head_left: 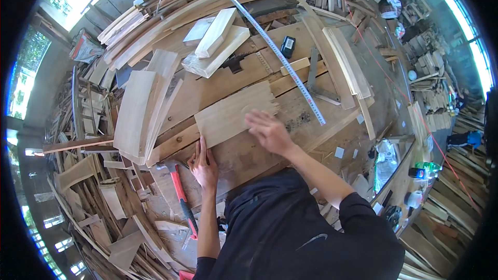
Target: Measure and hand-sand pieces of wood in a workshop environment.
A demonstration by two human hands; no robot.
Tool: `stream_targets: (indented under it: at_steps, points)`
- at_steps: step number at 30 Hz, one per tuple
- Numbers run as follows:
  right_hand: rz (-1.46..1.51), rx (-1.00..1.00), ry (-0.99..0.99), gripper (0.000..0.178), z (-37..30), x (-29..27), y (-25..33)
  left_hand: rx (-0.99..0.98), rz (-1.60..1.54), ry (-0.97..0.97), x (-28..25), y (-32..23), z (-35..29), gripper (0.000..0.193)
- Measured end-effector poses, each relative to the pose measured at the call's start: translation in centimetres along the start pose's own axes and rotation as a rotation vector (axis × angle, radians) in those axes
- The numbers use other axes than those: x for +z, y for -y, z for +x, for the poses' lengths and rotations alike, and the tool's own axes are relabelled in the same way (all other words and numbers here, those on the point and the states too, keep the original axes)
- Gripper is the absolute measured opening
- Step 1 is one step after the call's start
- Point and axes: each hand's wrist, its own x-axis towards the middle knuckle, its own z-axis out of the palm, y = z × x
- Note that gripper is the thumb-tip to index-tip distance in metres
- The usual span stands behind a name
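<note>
A flat, pale wooden board (225, 115) with a ragged right end lies on the wooden workbench (244, 163) in front of me. My left hand (204, 167) is at its lower left corner, the index finger stretched up against the edge. Over the right part of the board is my right hand (268, 130), its fingers extended and slightly blurred; I cannot tell whether they touch the surface. Neither hand grips anything. A hammer (180, 189) with a red and black handle lies beside my left forearm, its head on the bench edge.
Beyond the board lie a long white measuring strip (275, 46), a black tape measure case (288, 46), a dark metal square (313, 72) and thick wooden blocks (218, 46). Thin boards (136, 111) stack at left, planks (347, 62) at right. Scrap wood surrounds the bench.
</note>
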Motion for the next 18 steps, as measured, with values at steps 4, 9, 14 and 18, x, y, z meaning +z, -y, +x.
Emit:
stream_targets:
  at_steps: [4,9,14,18]
  points:
    - [-0.087,0.172,-0.223,0.032,0.0,0.5,-0.6,0.026,0.021,0.007,0.0,-0.1,0.2,0.050]
    - [0.029,0.019,-0.071,0.037,1.3,5.0,4.6,0.019,-0.014,0.011,0.0,-0.3,0.4,0.051]
    - [0.090,-0.179,0.106,0.038,1.6,3.8,3.1,0.020,-0.033,0.021,-0.2,-0.1,0.3,0.052]
    - [-0.041,0.002,-0.017,0.035,2.1,0.3,-1.8,-0.013,0.010,0.042,-0.3,0.0,0.1,0.051]
